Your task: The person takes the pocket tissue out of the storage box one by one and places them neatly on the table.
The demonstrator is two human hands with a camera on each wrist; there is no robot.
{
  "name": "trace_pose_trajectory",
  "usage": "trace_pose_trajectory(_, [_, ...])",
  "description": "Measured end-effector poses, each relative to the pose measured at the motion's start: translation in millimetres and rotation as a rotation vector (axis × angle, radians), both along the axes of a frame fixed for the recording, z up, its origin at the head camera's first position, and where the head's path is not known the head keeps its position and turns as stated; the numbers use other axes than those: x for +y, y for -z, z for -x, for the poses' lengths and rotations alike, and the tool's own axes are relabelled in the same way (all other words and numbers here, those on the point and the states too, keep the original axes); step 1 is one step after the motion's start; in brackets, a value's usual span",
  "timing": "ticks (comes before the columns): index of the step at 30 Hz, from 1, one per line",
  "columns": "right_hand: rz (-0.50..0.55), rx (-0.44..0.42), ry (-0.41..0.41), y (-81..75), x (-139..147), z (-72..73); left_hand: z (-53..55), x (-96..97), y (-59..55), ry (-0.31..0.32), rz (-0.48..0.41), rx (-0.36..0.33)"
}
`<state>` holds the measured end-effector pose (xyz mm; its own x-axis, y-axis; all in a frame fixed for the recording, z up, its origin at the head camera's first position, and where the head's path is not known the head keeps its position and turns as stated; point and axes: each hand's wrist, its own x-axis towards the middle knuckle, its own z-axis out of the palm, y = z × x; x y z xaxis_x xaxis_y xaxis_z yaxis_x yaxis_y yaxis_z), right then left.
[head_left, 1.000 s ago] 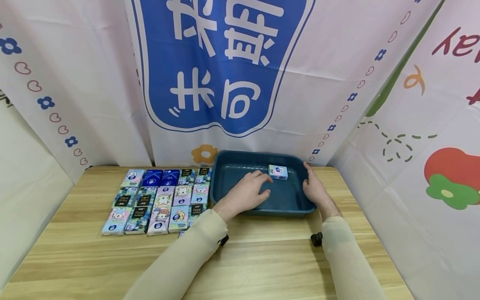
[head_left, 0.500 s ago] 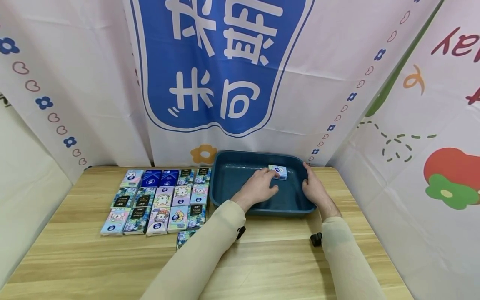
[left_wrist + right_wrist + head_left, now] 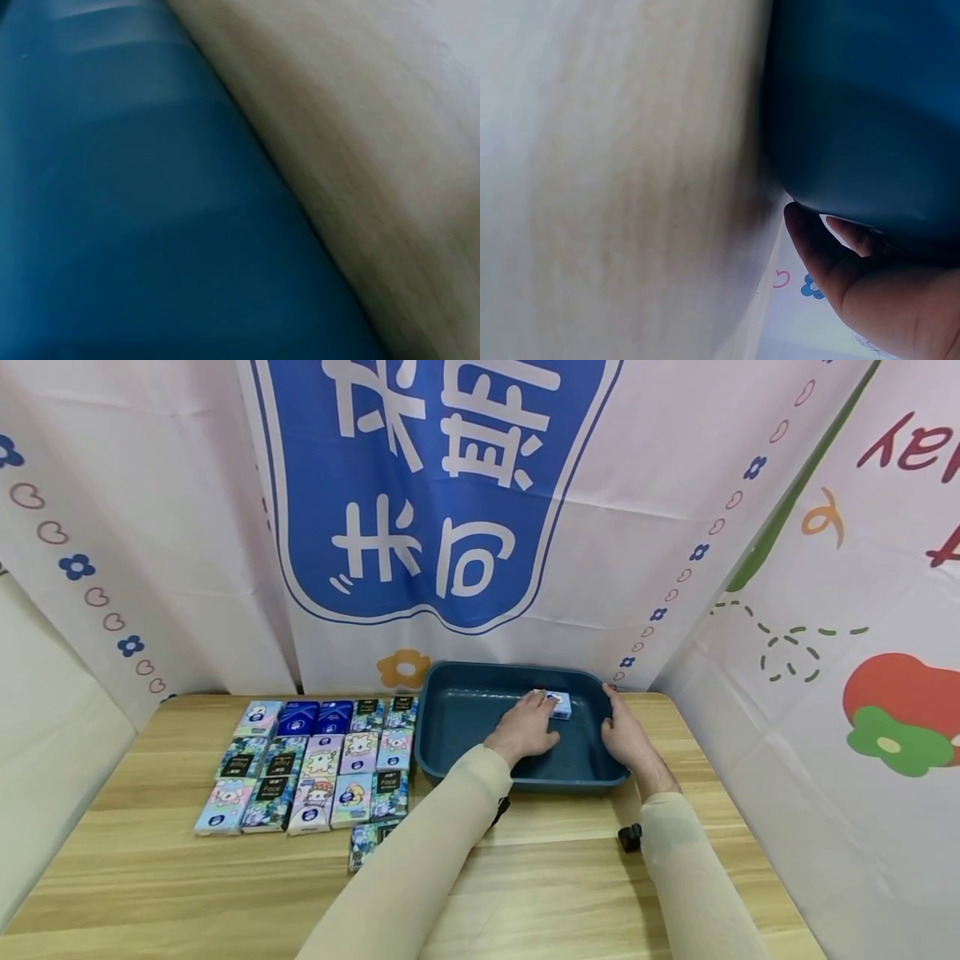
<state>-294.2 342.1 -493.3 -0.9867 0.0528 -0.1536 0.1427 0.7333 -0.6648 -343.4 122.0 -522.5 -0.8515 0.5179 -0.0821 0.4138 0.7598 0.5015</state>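
Observation:
A small light-blue tissue pack (image 3: 558, 705) lies inside the dark blue tray (image 3: 465, 687), near its back right corner. My left hand (image 3: 525, 727) reaches over the tray's front rim, its fingers at the pack's left end and partly covering it; the thumb stands apart from the pack. The left wrist view holds only blurred tray (image 3: 135, 187) and bare skin. At the tray's right side, my right hand (image 3: 626, 739) grips the rim, with fingers along the outer wall and the thumb over the inside. Close up, that hand (image 3: 885, 292) touches the tray's outer corner (image 3: 862, 135).
Several tissue packs (image 3: 322, 764) in blue, pastel and dark floral wrappers lie in rows left of the tray. One floral pack (image 3: 363, 843) lies nearer me, partly behind the left sleeve (image 3: 420, 860). A printed curtain (image 3: 360, 643) hangs right behind the wooden table (image 3: 172, 877).
My left hand has moved right and back within the tray, up to the tissue pack. The right hand keeps its place on the rim. The head view has shifted slightly.

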Motion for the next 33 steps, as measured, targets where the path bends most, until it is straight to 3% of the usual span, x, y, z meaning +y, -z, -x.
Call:
trace_pose_trajectory(6, [0.013,-0.008,0.005,-0.5,-1,-0.1,-5.6,3.1,-8.1,0.04,0.13,-0.019])
trace_pose_trajectory(8, [0.009,-0.007,0.004,-0.7,-1,-0.3,-4.5,3.9,-5.0,0.041,0.149,-0.009])
trace_pose_trajectory(13, [-0.004,0.001,0.006,0.5,0,0.7,2.3,7.7,9.4,0.028,0.153,0.132])
trace_pose_trajectory(15, [-0.002,0.002,0.009,1.3,0,1.0,-1.1,7.9,6.3,0.018,0.165,0.219])
trace_pose_trajectory(19, [0.001,0.009,0.005,3.0,0,0.9,-18.3,4.1,-13.7,-0.01,0.162,0.316])
trace_pose_trajectory(21, [0.002,0.014,0.004,3.6,1,0.7,-23.2,3.0,-19.9,-0.015,0.156,0.322])
trace_pose_trajectory(23, [-0.001,0.022,0.0,4.2,1,0.7,-13.9,4.6,-0.7,-0.008,0.138,0.335])
trace_pose_trajectory(26, [0.001,0.031,-0.002,4.8,1,1.1,-9.1,5.0,7.3,0.033,0.131,0.272])
trace_pose_trajectory(28, [-0.002,0.035,-0.008,4.9,1,1.1,-10.7,4.2,5.7,0.063,0.157,0.229])
trace_pose_trajectory(30, [-0.003,0.037,-0.012,5.2,1,1.3,-26.2,0.1,-20.8,0.081,0.204,0.177])
trace_pose_trajectory(31, [-0.002,0.037,-0.013,5.0,1,1.2,-20.1,1.2,-9.8,0.084,0.197,0.19])
trace_pose_trajectory(32, [-0.003,0.038,-0.015,4.6,1,1.0,-22.7,1.4,-15.3,0.084,0.22,0.191])
trace_pose_trajectory(33, [-0.005,0.037,-0.018,4.4,2,1.1,-20.8,2.4,-10.3,0.079,0.207,0.215])
